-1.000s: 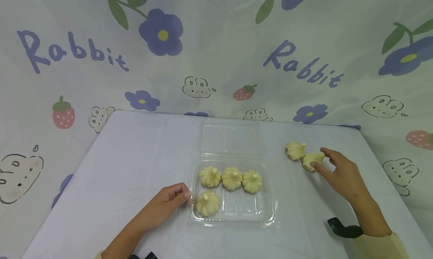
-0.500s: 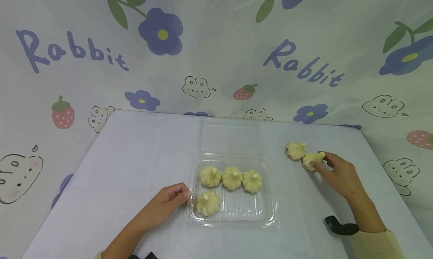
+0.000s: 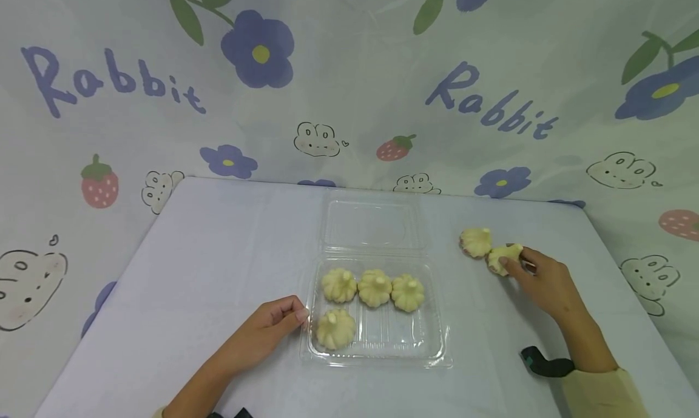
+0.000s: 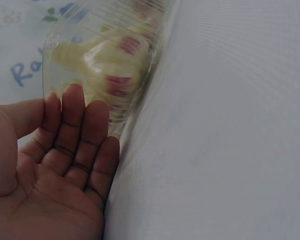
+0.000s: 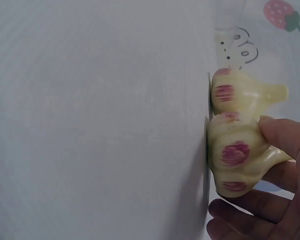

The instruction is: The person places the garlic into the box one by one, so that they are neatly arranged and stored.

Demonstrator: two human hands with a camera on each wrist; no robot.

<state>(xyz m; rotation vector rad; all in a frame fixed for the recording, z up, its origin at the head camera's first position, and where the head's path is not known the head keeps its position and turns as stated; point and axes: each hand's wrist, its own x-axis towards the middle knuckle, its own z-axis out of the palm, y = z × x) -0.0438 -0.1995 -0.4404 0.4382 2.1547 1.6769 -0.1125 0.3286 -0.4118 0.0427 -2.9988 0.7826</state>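
My left hand (image 3: 267, 327) pinches the left rim of a clear plastic clamshell container (image 3: 382, 351), thumb on one side and fingers along the outer wall. Inside its base sit several pale garlic bulbs (image 3: 374, 288), three in the back row and one at front left. At the right, my right hand (image 3: 546, 278) grips a garlic bulb (image 3: 499, 260) by its neck. In the right wrist view, that bulb (image 5: 235, 155) shows purple streaks and has the thumb on its top, fingers beneath. Another garlic bulb (image 3: 476, 242) lies right beside it.
The container's lid (image 3: 374, 224) lies folded back toward the rear of the white table (image 3: 229, 242). Behind the table hangs a cloth (image 3: 349, 90) printed with flowers, rabbits and strawberries. A black strap piece (image 3: 546, 363) hangs by the right wrist.
My right hand has moved slightly left and its fingers have closed in around the garlic bulb's neck. My left hand and the container have stayed in place.
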